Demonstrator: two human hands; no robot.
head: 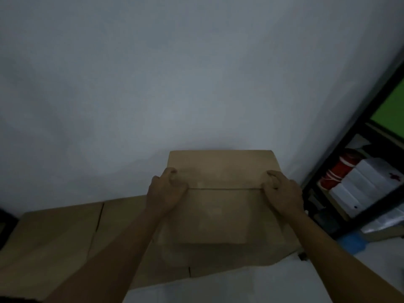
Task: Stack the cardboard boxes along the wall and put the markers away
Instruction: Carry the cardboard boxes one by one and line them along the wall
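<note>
A brown cardboard box [220, 171] stands against the pale wall, on top of other boxes. My left hand [165, 190] grips its left edge, thumb curled over the top by the flap seam. My right hand [282, 192] grips the right edge the same way, fingers curled onto the top. Lower cardboard boxes [59, 235] lie along the wall to the left and under the held box. No markers are in view.
A black metal shelf rack [341, 154] stands at the right, holding white folders [367, 186] and a red item [336, 173]. Something blue [352, 242] lies on the floor by the rack. A dark object [6, 221] sits at the far left edge.
</note>
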